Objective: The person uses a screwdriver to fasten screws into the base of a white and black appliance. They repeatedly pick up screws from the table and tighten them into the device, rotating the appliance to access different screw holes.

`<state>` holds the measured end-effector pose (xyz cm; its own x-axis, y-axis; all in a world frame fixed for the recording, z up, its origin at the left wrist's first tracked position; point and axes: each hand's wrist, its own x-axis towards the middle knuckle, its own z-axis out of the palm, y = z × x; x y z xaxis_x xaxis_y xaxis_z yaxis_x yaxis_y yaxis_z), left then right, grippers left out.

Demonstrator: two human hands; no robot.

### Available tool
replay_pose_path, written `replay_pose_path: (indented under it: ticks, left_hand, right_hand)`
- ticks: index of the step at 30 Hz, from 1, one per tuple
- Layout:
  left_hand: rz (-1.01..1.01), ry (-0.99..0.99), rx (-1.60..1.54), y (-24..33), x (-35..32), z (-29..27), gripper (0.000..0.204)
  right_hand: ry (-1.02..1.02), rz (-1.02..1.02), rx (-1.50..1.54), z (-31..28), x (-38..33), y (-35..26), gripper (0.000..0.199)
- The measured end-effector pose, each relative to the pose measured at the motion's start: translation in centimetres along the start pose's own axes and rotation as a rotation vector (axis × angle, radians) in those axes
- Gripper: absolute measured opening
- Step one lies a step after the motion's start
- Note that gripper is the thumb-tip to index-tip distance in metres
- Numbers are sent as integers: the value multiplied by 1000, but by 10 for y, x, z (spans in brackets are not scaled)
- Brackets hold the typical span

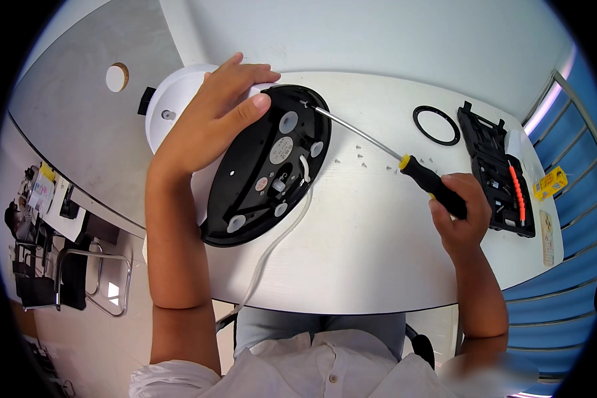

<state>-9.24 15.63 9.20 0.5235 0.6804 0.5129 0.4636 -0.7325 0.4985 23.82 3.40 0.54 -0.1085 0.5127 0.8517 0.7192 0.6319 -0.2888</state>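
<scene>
A white appliance lies tipped over on the table, its black oval base (255,189) facing up. Suction-cup feet, round labels and a white cord (266,259) show on that base. My left hand (222,109) rests across the appliance's far left side, fingers stretched out and thumb on the base's edge. My right hand (467,209) is wrapped round the black and yellow handle of a screwdriver (361,132). The screwdriver slants up to the left, its tip at the base's far right end; whether it sits in a screw is too small to tell.
Several small screws (361,156) lie scattered right of the base. A black ring (436,126) and an open black tool case (501,179) with a red-orange flexible shaft (516,192) stand at the right. Beyond are a yellow box (550,184), a remote control (546,239) and metal railings (577,113).
</scene>
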Motion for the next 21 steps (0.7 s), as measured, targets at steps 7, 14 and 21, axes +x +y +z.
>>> replay_pose_path:
  ticks: [7, 14, 21]
  left_hand:
    - [-20, 0, 30, 1, -2, -2, 54]
    - [-10, -35, 104, 2, -1, -5, 51]
    - [-9, -28, 139, 4, -1, -3, 51]
  right_hand:
    - [-99, -37, -92, -14, 12, -27, 44]
    - [-154, 82, 171, -28, 21, -15, 44]
    - [-18, -44, 88, -15, -9, 5, 40]
